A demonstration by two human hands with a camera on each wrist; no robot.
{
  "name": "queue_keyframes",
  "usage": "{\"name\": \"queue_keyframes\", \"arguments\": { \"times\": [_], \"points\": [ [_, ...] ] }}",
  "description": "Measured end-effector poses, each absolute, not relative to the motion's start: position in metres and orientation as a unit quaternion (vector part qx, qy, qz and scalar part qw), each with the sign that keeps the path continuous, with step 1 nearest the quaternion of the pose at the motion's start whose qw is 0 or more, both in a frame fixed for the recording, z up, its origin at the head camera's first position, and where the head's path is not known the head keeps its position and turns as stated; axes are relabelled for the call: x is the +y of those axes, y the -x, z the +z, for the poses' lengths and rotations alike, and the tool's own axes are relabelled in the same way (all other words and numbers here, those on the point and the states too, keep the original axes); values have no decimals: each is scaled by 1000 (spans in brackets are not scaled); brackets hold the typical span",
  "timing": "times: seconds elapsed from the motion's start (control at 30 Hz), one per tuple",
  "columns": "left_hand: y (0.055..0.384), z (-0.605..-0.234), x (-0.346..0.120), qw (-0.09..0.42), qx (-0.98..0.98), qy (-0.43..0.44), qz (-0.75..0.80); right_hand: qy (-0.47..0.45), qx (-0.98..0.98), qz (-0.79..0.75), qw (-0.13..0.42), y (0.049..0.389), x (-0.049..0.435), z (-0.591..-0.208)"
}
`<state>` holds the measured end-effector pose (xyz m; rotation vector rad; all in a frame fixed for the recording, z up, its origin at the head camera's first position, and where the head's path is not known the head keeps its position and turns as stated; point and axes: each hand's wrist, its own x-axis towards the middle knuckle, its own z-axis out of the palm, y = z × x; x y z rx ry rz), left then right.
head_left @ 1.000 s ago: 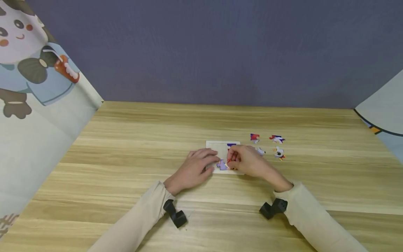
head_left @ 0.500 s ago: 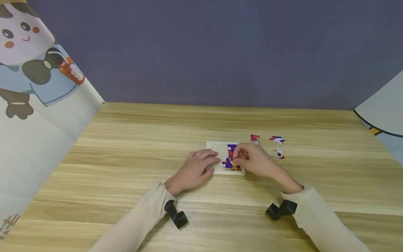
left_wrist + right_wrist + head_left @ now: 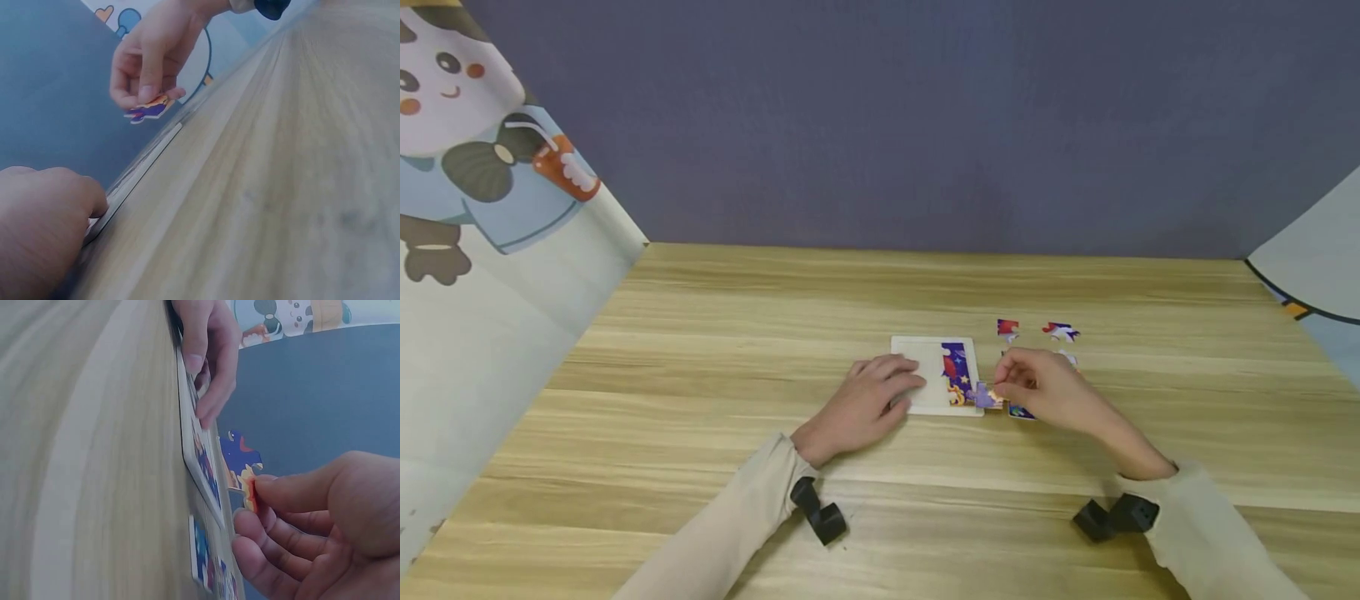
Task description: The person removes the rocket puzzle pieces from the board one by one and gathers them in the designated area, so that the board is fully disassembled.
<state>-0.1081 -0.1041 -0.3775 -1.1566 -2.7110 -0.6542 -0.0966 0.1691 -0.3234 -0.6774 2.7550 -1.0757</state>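
Note:
In the head view, a white puzzle tray [image 3: 928,350] lies on the wooden table, with a column of purple-and-red joined pieces [image 3: 957,367] along its right side. My left hand [image 3: 861,404] rests on the tray's left part, fingers loosely bent over its edge. Just right of the tray, my right hand [image 3: 1052,387] pinches a jigsaw piece [image 3: 988,397] between thumb and fingers. From the right wrist, that jigsaw piece [image 3: 237,456] shows purple with yellow and orange, raised above the tray. My right palm hides part of the loose pieces beneath it.
Loose jigsaw pieces lie right of the tray: a red one [image 3: 1007,327], a white-and-purple one [image 3: 1061,332] and a dark blue one [image 3: 1022,412] under the right hand. A dark blue wall [image 3: 925,125] rises behind the table [image 3: 737,292].
My right hand has lifted the jigsaw piece from over the tray and moved right with it, uncovering the joined column. The left hand has stayed in place.

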Motion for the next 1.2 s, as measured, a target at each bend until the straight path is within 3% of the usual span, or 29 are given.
{"name": "queue_keyframes", "arguments": {
  "times": [0.7, 1.2],
  "points": [
    [58, -383, -131, 67, -868, 446, -209, 116, 929, -351, 23, 0, 184, -336],
    [55, -385, -127, 55, -874, 463, -139, 72, 934, -344, 58, -2, 211, -333]
  ]
}}
